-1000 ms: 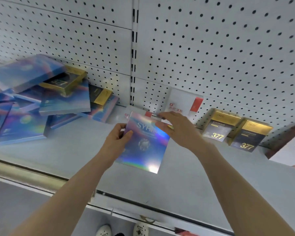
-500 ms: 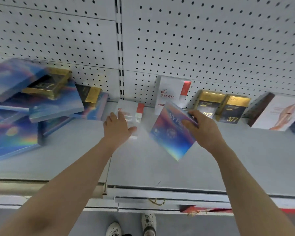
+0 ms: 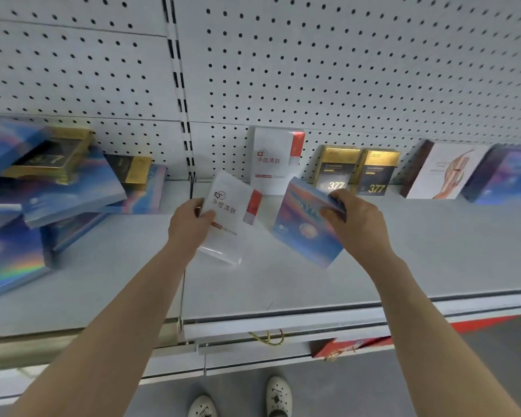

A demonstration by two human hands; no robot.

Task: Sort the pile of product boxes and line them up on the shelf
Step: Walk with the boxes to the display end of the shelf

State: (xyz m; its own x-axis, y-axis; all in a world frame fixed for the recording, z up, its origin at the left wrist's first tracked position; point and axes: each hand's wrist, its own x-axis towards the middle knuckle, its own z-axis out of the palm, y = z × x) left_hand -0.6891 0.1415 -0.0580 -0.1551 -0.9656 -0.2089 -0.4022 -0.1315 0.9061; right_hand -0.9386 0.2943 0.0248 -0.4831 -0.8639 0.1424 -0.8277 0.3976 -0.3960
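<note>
My left hand (image 3: pixel 190 227) grips a white box with a red stripe (image 3: pixel 229 218) by its left edge and holds it tilted above the shelf (image 3: pixel 433 251). My right hand (image 3: pixel 355 224) grips a holographic blue box (image 3: pixel 304 227) at its upper right corner, also tilted in the air. A messy pile of holographic and gold boxes (image 3: pixel 57 188) lies at the left. Against the back wall stand a matching white box (image 3: pixel 277 161), two gold "377" boxes (image 3: pixel 358 171), a white illustrated box (image 3: pixel 445 173) and a dark blue box (image 3: pixel 506 179).
The pegboard back wall (image 3: pixel 343 70) rises behind the shelf. The shelf's front rail (image 3: pixel 313 320) runs below my arms, with a yellow cord (image 3: pixel 268 338) and a red item (image 3: pixel 340 347) under it. My two shoes (image 3: pixel 241 401) show on the grey floor.
My left hand let go of the holographic box, reached to the white box lying on the shelf and lifted it. My right hand carried the holographic box to the right.
</note>
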